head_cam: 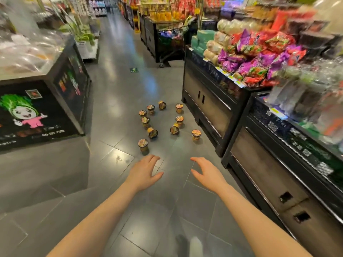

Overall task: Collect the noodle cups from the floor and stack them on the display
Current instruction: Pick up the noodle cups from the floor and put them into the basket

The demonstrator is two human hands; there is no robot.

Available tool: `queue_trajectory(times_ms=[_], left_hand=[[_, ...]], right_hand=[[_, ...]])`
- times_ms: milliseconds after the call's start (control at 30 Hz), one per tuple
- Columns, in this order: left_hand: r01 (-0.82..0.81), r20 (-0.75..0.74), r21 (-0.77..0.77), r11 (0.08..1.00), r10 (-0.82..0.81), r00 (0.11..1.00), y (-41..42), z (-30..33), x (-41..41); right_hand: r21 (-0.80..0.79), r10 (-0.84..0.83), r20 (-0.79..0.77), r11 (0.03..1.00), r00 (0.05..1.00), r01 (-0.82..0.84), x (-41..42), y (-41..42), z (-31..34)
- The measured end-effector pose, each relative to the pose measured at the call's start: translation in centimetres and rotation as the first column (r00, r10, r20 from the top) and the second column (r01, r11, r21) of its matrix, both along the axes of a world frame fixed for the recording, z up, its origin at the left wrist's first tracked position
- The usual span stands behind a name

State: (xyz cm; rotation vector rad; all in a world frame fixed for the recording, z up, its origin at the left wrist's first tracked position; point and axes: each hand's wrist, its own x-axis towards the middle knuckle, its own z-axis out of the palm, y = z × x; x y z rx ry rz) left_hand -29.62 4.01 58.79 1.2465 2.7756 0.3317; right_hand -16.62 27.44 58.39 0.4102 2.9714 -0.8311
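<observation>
We log about ten small yellow-and-brown paper noodle cups with printed foil lids [143,145] scattered on the grey tiled floor [115,101] in a loose ring, just beside the black metal display cabinet [207,101] on the right; most stand upright, while at least three, such as the tipped cup [152,132], lie on their sides. None is on the display yet, so we judge the collecting has not begun. We expect each cup to be light and stiff enough for a one-hand grip, though the thin wall would dent under a hard squeeze and the foil lid could tear, so we would take hold round the side wall below the rim, not by the lid. Tipped cups may roll when touched. Our left hand [143,170] hangs above the floor just short of the nearest upright cup, fingers spread and slightly curved, thumb apart, holding nothing and touching nothing. Our right hand [206,172] is level with it, fingers likewise wide and relaxed, empty. The two hands are well apart from the farther cups. Bright purple and red snack bags [248,58] fill the display top; the image there is blurred
</observation>
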Motion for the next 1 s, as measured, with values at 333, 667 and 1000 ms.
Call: queue_trajectory(times_ms=[333, 667, 1000], left_hand=[[-0.067, -0.022, -0.017, 0.998, 0.066, 0.998, 13.3, 0.2, -16.8], [-0.124, 0.045, -0.033, 0.992, 0.126, 0.991, 21.1, -1.4, -31.2], [-0.108, 0.075, -0.076, 0.991, 0.113, 0.991, 24.4, -3.8, -53.3]], right_hand=[[-0.002, 0.089, 0.045, 0.996, 0.995, -0.089, -18.8, 14.1, 0.3], [-0.059, 0.105, 0.055, 0.993, 0.993, -0.102, -33.9, 21.8, -1.1], [-0.057, 0.109, 0.113, 0.993, 0.988, -0.103, -54.6, 24.9, -2.9]])
